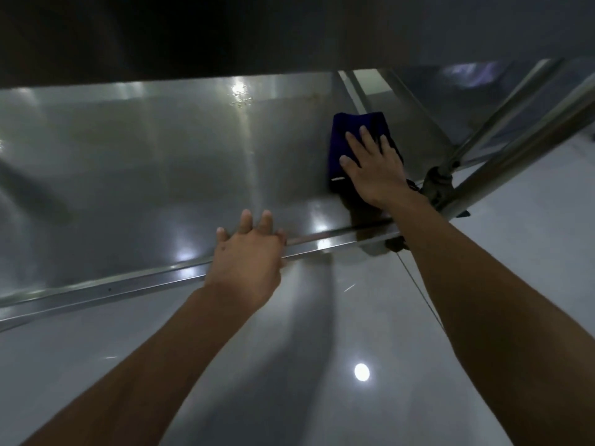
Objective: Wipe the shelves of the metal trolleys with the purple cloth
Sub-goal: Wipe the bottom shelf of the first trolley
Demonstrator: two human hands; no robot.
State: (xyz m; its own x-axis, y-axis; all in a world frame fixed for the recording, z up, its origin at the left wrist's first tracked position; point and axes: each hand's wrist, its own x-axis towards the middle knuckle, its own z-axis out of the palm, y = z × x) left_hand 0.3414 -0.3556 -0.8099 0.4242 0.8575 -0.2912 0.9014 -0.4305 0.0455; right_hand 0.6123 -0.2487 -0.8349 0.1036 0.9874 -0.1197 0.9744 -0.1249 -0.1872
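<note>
A shiny metal trolley shelf [145,162] fills the upper half of the view, under a darker shelf above. The folded purple cloth [354,127] lies flat near the shelf's right end. My right hand [373,169] presses down on the cloth with straight, spread fingers. My left hand [248,255] rests on the shelf's raised front rim [322,241], fingers lying over the edge onto the shelf, thumb below the rim.
The trolley's tubular metal posts [515,146] rise at the right, joined by a dark clamp [438,185]. A patch of droplets or residue [240,94] marks the back of the shelf. Glossy pale floor [322,365] lies below, reflecting a ceiling light.
</note>
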